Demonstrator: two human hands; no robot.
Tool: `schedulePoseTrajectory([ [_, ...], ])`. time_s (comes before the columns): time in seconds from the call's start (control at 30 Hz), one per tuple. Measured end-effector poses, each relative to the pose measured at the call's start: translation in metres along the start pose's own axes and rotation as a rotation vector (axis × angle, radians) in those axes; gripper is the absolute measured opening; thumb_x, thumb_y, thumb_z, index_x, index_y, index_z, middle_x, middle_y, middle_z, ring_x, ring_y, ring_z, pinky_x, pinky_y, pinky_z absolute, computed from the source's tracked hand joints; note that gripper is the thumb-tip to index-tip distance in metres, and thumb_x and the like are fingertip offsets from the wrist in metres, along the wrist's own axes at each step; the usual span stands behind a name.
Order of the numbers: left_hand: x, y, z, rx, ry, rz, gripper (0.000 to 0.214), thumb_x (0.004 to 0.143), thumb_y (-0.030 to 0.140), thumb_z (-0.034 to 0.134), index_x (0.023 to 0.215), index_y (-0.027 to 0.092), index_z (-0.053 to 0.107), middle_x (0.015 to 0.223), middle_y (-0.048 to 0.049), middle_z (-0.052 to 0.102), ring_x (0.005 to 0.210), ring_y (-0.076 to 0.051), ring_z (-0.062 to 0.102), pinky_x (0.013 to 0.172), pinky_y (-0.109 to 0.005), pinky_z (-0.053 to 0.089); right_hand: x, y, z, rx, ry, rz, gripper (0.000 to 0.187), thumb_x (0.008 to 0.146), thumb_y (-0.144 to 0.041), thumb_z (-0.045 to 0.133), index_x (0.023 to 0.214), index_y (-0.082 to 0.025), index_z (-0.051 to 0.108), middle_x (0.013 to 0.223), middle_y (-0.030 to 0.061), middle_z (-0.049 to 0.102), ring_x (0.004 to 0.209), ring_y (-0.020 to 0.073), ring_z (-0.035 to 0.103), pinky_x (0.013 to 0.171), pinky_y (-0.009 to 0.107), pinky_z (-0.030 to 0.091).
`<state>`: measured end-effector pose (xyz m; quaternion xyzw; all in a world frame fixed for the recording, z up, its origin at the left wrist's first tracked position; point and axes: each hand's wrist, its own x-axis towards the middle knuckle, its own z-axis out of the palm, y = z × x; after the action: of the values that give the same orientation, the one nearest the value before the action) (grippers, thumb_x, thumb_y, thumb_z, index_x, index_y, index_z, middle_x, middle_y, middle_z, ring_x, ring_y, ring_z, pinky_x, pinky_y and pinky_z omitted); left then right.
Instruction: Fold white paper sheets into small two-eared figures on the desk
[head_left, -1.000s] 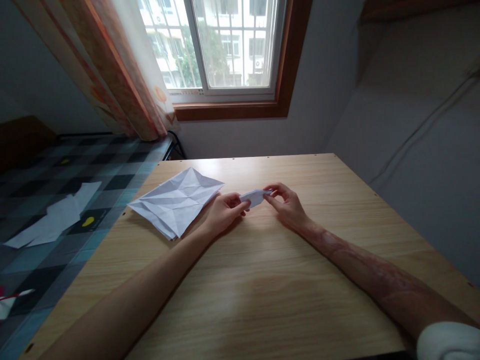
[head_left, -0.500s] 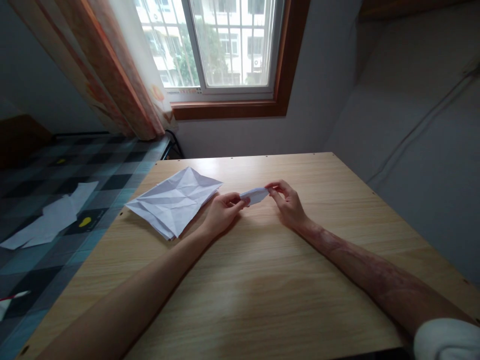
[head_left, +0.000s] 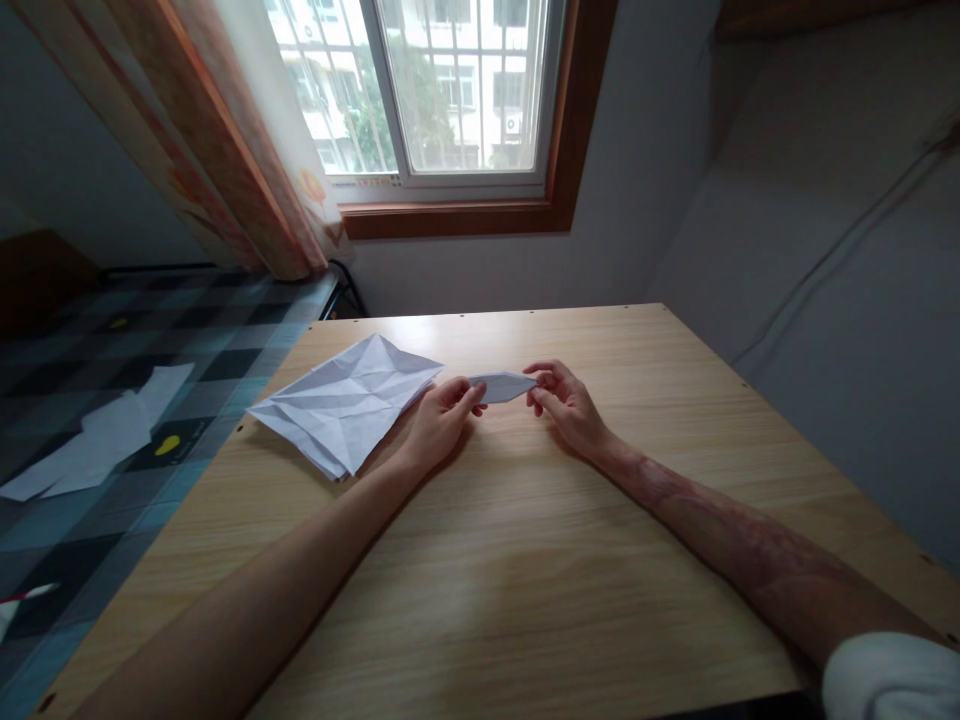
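A small piece of folded white paper, long and pointed at its right end, is held just above the table between my hands. My left hand pinches its left end between thumb and fingers. At the right tip, my right hand grips the paper with thumb and fingertips, the other fingers curled. Left of my left hand lies a stack of creased white paper sheets, spread in a diamond shape.
The wooden table has a straight far edge below the window. To the left is a bed with a checked sheet, with white paper scraps on it. An orange curtain hangs at the back left.
The folded paper has turned flatter and shows more of its length. My left hand has shifted slightly left, and my right fingers have curled around the tip.
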<state>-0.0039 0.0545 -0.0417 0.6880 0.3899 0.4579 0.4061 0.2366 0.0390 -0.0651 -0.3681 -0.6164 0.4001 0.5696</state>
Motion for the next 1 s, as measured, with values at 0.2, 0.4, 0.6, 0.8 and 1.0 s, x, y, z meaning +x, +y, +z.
schedulePoseTrajectory([
  [0.2, 0.001, 0.001, 0.001, 0.025, 0.016, -0.01, 0.05, 0.099, 0.062, 0.072, 0.078, 0.017, 0.071, 0.074, -0.0029, 0.07, 0.072, -0.017, 0.064, 0.071, -0.028, 0.05, -0.001, 0.002, 0.001, 0.013, 0.03, -0.017, 0.023, 0.097, -0.036, 0.07, 0.116, -0.025, 0.065, 0.085, -0.0012, 0.065, 0.078, 0.0188, 0.063, 0.065, 0.03, 0.051],
  [0.4, 0.001, 0.001, 0.002, 0.024, 0.022, -0.021, 0.046, 0.094, 0.061, 0.078, 0.079, 0.017, 0.074, 0.077, -0.0017, 0.068, 0.068, -0.015, 0.06, 0.065, -0.027, 0.047, 0.0, 0.001, -0.002, -0.181, 0.129, -0.044, 0.022, 0.094, -0.039, 0.079, 0.108, -0.025, 0.072, 0.093, 0.0019, 0.07, 0.08, 0.0194, 0.063, 0.07, 0.033, 0.054],
  [0.6, -0.001, 0.0, 0.001, 0.114, -0.011, 0.004, 0.043, 0.094, 0.055, 0.078, 0.073, 0.017, 0.075, 0.071, -0.0012, 0.066, 0.068, -0.014, 0.054, 0.063, -0.026, 0.04, 0.0, -0.003, -0.001, -0.28, 0.19, -0.074, 0.014, 0.096, -0.037, 0.079, 0.102, -0.025, 0.073, 0.094, 0.002, 0.072, 0.08, 0.0199, 0.064, 0.072, 0.034, 0.055],
  [0.8, -0.005, 0.004, 0.001, 0.131, -0.079, -0.084, 0.043, 0.094, 0.056, 0.077, 0.082, 0.015, 0.082, 0.067, -0.0024, 0.071, 0.06, -0.013, 0.053, 0.056, -0.025, 0.034, -0.001, -0.008, -0.001, -0.426, 0.188, -0.31, 0.019, 0.098, -0.027, 0.077, 0.116, -0.028, 0.073, 0.112, 0.0054, 0.07, 0.092, 0.0233, 0.065, 0.086, 0.043, 0.06],
  [1.0, -0.005, 0.003, 0.001, 0.113, -0.091, -0.077, 0.038, 0.094, 0.053, 0.078, 0.086, 0.016, 0.084, 0.072, -0.0031, 0.074, 0.06, -0.014, 0.056, 0.056, -0.025, 0.036, 0.0, -0.01, -0.001, -0.46, 0.167, -0.397, 0.03, 0.098, -0.021, 0.076, 0.126, -0.031, 0.072, 0.127, 0.0081, 0.07, 0.114, 0.029, 0.067, 0.099, 0.05, 0.061],
])
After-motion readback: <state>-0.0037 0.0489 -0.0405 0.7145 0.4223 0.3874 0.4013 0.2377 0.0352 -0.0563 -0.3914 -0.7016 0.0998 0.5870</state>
